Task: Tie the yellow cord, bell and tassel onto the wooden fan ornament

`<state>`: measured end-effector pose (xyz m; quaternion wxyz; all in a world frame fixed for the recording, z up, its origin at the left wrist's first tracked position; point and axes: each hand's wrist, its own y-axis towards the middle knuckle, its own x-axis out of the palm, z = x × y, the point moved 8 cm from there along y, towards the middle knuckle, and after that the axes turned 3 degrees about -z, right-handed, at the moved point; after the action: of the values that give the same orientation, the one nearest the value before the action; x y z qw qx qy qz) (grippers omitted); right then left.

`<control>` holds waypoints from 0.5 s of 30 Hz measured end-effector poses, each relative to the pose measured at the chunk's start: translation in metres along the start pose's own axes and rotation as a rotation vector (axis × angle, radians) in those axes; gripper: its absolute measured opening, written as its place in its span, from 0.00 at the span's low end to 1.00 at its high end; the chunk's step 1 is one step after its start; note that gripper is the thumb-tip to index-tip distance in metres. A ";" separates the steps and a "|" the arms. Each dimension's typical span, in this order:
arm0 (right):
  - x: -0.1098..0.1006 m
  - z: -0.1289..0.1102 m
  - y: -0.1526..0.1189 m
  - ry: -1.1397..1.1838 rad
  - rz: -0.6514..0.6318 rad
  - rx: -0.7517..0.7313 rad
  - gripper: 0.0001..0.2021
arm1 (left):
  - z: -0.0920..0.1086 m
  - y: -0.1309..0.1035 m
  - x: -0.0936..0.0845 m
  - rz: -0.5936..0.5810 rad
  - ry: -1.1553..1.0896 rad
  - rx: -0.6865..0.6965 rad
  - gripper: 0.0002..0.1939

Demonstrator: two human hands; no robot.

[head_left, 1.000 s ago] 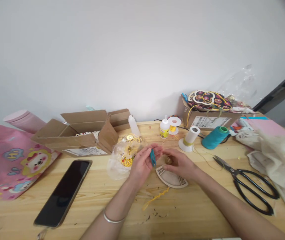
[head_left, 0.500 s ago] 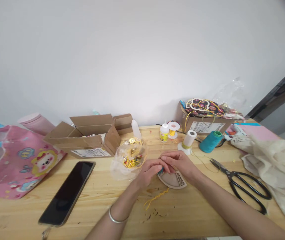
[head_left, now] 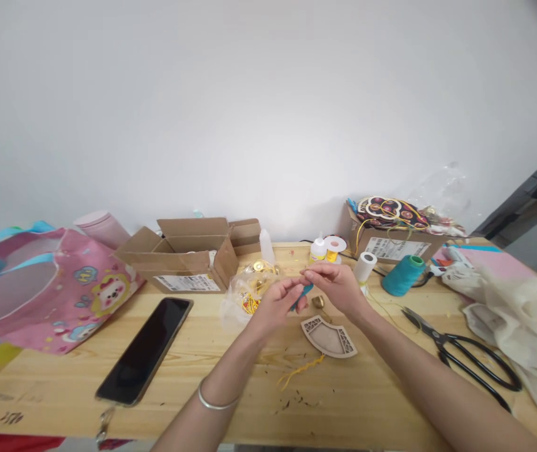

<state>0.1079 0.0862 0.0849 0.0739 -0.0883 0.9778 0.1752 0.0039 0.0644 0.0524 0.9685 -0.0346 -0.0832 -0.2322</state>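
Observation:
My left hand [head_left: 281, 302] is closed on a small bundle of teal thread [head_left: 302, 296], which shows between its fingers. The fingers of my right hand [head_left: 334, 285] are pinched at the top of that bundle, meeting my left fingertips; what they grip is too small to make out. Below the hands, a fan-shaped wooden frame [head_left: 329, 339] with lattice ends lies flat on the table. A twisted yellow cord [head_left: 302, 370] runs out from its lower edge. Just above the frame sits a small gold bell-like piece [head_left: 318, 302].
Scissors [head_left: 442, 339], a teal thread cone [head_left: 404, 276] and a white spool [head_left: 365, 267] stand to the right. A glue bottle [head_left: 318, 250] is behind. Leftward are a plastic bag of trinkets [head_left: 238, 301], a phone [head_left: 146, 348], an open carton [head_left: 188, 260] and a pink bag [head_left: 75, 295].
Both hands have lifted up and away from the fan-shaped frame with the teal thread, uncovering the frame and the gold piece. The view has shifted slightly left.

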 end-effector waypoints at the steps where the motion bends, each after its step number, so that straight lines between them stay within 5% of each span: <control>1: 0.001 -0.001 0.002 0.001 0.007 -0.006 0.07 | 0.002 -0.001 -0.002 0.015 0.006 -0.006 0.13; 6: 0.001 -0.009 0.005 0.053 0.102 -0.030 0.07 | -0.002 -0.014 -0.009 0.044 0.042 -0.040 0.09; 11: -0.002 -0.028 0.003 0.062 0.096 -0.057 0.08 | -0.017 -0.053 -0.032 -0.038 0.458 -0.162 0.09; 15: 0.017 -0.034 0.002 0.066 -0.098 -0.064 0.07 | 0.018 -0.067 -0.058 0.252 0.641 0.021 0.11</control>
<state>0.0871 0.0738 0.1141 0.0473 -0.1442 0.9680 0.1998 -0.0798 0.0327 0.0622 0.9668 0.0403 0.2278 -0.1089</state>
